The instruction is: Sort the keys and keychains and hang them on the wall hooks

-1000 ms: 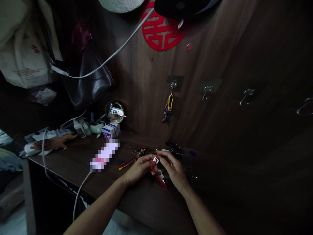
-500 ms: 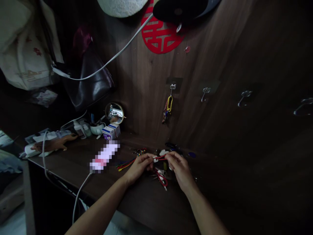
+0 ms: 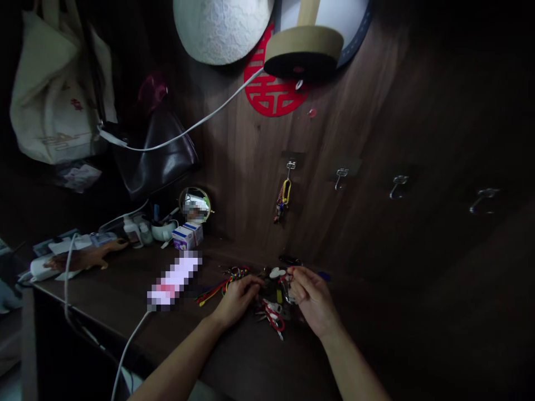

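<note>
My right hand [image 3: 312,295] is closed in a pinch on a red cord [image 3: 289,271], with a small silvery piece [image 3: 286,291] hanging below it. To the left, my left hand [image 3: 236,299] has its fingers curled together over the pile; whether anything is between them is hidden. Between and below the hands lie keys [image 3: 261,315] with a looped red cord [image 3: 276,322], a white oval tag [image 3: 277,273] and a yellow-green tag [image 3: 279,296]. Beside my left hand, a bundle of colourful braided cords [image 3: 213,292] lies on the dark wooden desk [image 3: 251,356].
A lit phone [image 3: 173,281] on a white cable lies left, near small boxes [image 3: 188,236], a round mirror [image 3: 195,204] and a wooden animal figure [image 3: 86,258]. Yellow and red cords [image 3: 286,192] hang from one wall hook; more hooks [image 3: 341,178] continue right. A lamp [image 3: 303,53] hangs above.
The red cord that was stretched between both hands is now at my right hand only, with a silvery piece dangling. My hands have drawn slightly apart, and the camera has tilted up.
</note>
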`<state>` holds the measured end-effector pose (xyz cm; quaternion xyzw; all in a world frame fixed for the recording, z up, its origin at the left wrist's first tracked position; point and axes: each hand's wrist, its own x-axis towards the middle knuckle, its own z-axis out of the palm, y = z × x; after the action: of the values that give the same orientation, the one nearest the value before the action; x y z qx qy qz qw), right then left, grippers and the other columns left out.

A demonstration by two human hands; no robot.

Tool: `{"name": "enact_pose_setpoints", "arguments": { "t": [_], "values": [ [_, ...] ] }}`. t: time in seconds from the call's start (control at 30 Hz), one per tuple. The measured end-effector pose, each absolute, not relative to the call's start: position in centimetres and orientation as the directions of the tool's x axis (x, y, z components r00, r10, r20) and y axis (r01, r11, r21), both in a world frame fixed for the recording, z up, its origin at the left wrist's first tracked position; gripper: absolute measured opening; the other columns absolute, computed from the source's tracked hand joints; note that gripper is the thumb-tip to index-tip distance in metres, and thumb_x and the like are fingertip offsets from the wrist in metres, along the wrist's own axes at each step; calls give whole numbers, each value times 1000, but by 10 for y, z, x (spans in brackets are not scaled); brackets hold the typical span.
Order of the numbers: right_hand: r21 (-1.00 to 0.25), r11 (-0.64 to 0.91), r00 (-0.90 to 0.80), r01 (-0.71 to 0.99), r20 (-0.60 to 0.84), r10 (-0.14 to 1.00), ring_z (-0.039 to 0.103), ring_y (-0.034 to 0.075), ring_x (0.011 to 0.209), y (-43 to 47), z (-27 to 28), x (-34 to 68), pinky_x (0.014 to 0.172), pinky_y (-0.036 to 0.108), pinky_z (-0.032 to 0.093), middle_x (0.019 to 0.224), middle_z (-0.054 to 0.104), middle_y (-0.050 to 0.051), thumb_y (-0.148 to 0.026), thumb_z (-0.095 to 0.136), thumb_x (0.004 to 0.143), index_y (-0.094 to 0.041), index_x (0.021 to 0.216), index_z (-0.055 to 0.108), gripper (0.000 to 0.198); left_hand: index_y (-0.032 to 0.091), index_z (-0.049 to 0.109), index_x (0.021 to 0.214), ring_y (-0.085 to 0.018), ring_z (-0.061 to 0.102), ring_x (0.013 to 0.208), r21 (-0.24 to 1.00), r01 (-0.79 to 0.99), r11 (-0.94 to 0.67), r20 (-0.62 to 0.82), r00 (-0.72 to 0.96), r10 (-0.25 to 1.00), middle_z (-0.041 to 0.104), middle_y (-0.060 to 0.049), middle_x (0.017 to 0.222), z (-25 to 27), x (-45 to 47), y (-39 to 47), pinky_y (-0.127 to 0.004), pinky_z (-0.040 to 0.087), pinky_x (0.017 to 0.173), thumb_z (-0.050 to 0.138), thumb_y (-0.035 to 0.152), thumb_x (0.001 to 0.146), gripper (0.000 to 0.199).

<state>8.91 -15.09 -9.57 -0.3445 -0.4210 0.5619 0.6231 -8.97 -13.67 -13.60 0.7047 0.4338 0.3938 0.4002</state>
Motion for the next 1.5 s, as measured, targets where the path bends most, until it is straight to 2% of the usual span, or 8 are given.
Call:
{"name": "enact_pose_setpoints", "arguments": {
  "t": [0.13,0.27,0.43,0.63,0.8,1.03,1.13,1.5],
  "values": [
    [-922,258,62,-289,251,966,27,7,42,-146,-75,95,42,23,18,42,39,-7,-39,68,70,-18,90,70,29,17,64,94,-14,52,61,904,306,-297,197,317,928,59,0,65,-137,-89,-135,-22,37,58,43,37,84,31],
    [-923,386,24,8,386,922,34,9,43,-133,-42,99,42,23,24,48,51,-4,-40,62,75,-19,106,66,38,17,65,92,-13,51,59,902,322,-288,184,316,931,59,0,63,-140,-88,-133,-21,35,56,42,38,84,32],
    [-734,532,-50,422,567,822,39,10,45,-104,0,99,48,24,32,53,56,-4,-35,50,82,-23,122,56,42,17,65,91,-13,49,58,899,329,-291,188,310,932,58,0,62,-140,-88,-134,-21,33,55,42,38,84,32],
    [-561,514,-51,649,642,765,55,14,59,-64,42,91,62,26,39,56,61,-4,-25,46,82,-26,127,50,45,17,65,90,-13,49,57,901,334,-277,175,304,936,58,0,63,-138,-88,-134,-22,33,55,42,38,84,32],
    [-509,406,-11,759,614,789,59,17,68,-46,59,84,67,28,39,60,65,-3,-23,46,82,-26,125,49,44,16,65,89,-14,51,59,910,321,-262,164,302,939,59,-1,64,-138,-87,-133,-22,35,57,42,37,84,31],
    [-444,257,20,858,529,848,62,19,78,-46,58,78,63,26,38,69,68,-2,-28,46,82,-30,129,43,47,17,65,90,-13,50,59,897,337,-284,178,312,933,58,0,64,-140,-89,-131,-21,36,57,40,34,84,31],
    [-451,234,40,861,518,855,62,19,78,-49,53,80,63,26,38,70,69,-3,-29,46,82,-30,132,39,51,17,65,90,-13,51,60,897,343,-279,173,310,935,59,0,65,-141,-89,-131,-21,35,56,40,34,84,31],
    [-470,232,45,852,507,861,61,15,70,-63,27,89,58,23,36,65,67,-6,-26,46,82,-32,130,41,49,17,66,90,-13,52,59,878,367,-306,195,308,931,60,0,64,-142,-89,-131,-21,35,56,41,36,84,31]
  ]
}}
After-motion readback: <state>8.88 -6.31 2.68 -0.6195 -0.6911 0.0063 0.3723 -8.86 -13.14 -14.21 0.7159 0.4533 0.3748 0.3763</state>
